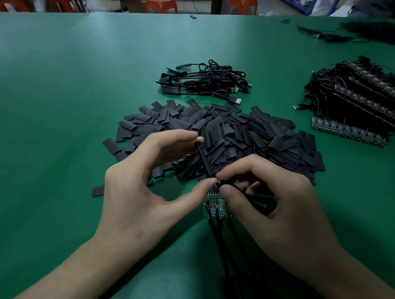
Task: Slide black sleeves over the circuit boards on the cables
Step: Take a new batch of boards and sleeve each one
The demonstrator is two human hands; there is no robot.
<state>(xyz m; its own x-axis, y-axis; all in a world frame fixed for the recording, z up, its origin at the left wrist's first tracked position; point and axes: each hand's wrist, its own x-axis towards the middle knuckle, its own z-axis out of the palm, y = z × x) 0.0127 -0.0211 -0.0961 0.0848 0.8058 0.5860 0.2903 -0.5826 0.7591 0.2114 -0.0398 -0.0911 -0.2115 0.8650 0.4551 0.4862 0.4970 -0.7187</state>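
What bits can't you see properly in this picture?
Head view:
1. Where the cable meets the sleeve: hidden by fingertips of left hand and right hand.
2. Circuit boards: partly under the right hand.
3. Cables: cut off by bottom edge.
4. Board stack: cut off by right edge.
5. Far dark heap: blurred.

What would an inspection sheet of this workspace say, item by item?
Surface: green table.
Job's things: sleeve pile at the centre; boards under the hands; board stack at the right.
Clutter: stray black piece at the far edge.
Hands: left hand holds one sleeve; right hand pinches a cable.
Cables: bundle behind the pile, apparently sleeved.
Surroundings: red stools beyond the table.
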